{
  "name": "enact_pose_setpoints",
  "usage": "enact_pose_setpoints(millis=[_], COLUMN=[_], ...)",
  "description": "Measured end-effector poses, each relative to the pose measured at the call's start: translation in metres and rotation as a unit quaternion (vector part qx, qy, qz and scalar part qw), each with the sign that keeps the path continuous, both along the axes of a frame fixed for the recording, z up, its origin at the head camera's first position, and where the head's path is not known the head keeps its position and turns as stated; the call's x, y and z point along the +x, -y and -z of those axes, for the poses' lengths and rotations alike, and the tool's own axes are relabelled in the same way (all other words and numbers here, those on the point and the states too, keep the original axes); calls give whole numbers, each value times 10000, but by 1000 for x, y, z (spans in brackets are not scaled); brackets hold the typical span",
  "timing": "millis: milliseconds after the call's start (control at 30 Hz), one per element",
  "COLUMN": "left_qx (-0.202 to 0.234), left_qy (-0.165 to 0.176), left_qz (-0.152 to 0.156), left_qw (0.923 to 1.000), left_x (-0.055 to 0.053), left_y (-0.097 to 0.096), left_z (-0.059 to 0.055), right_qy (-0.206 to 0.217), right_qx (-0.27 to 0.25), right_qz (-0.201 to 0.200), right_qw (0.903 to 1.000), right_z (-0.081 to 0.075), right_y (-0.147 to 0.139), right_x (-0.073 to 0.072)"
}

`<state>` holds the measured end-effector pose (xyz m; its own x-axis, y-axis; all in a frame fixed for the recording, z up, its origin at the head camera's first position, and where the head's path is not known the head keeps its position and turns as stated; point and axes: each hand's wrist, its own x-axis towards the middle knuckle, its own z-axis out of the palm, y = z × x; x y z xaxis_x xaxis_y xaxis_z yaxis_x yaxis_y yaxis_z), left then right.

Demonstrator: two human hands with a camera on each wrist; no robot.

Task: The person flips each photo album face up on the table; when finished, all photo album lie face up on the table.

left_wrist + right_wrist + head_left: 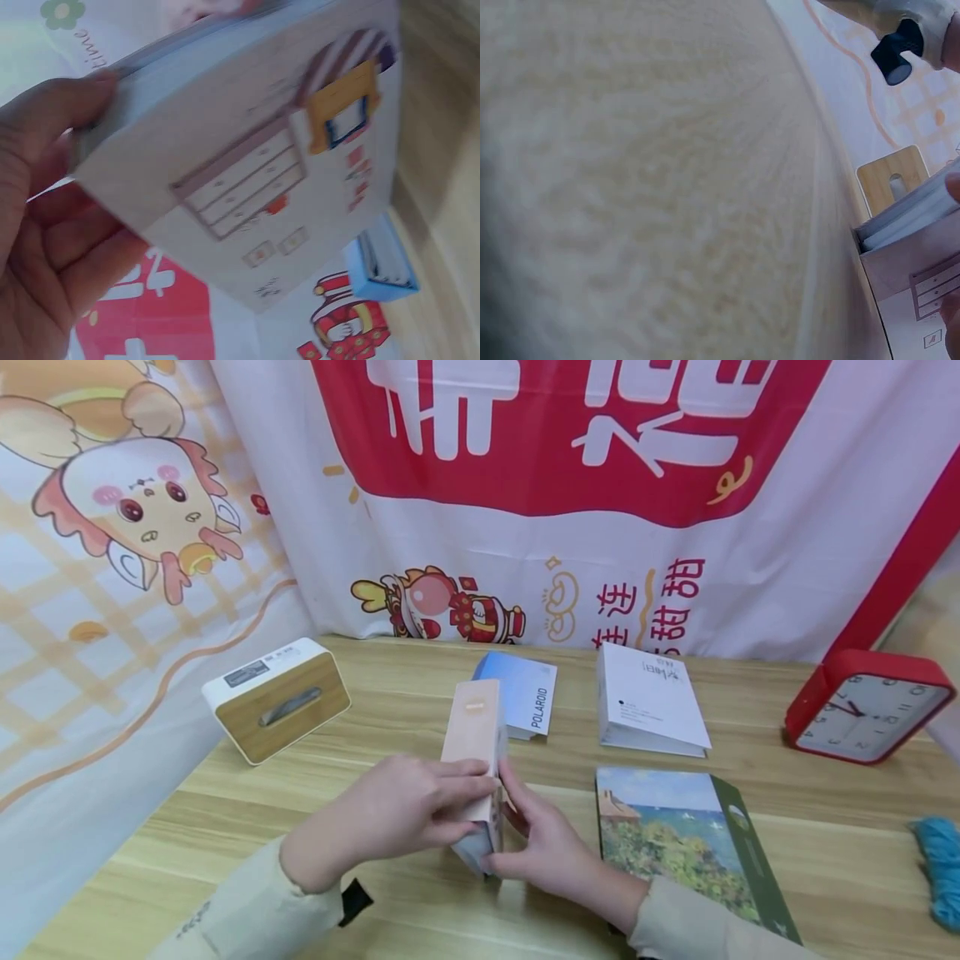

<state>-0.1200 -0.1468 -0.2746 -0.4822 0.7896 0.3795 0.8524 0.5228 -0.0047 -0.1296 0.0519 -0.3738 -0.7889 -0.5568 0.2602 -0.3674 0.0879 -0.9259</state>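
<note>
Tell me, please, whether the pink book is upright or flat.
Upright: the book has its narrow side up, between left hand and right hand.

Head view is bright; wrist views are dimmer; right-wrist tabletop (645,187) is blurred.

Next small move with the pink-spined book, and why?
Probably tip the pink-spined book leftward to lie flat: the left hand and right hand both hold it near-upright, and bare table shows between it and the wood-fronted box.
</note>
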Motion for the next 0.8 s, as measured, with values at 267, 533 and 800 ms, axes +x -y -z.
enact_pose_setpoints(millis=[267,533,800], left_qx=[-53,479,941], left_qy=[441,779,1284], left_qz=[305,501,172], left_qw=[9985,9945,9871], left_x=[-2,-2,0], left_y=[10,20,33], left_z=[-6,-2,2], right_qy=[61,-258,-985], right_qx=[326,494,873], right_qz=[194,539,920], right_qw=[9993,9970,9870], right_z=[1,-3,-17], right_y=[2,2,-2], right_x=[-1,2,0])
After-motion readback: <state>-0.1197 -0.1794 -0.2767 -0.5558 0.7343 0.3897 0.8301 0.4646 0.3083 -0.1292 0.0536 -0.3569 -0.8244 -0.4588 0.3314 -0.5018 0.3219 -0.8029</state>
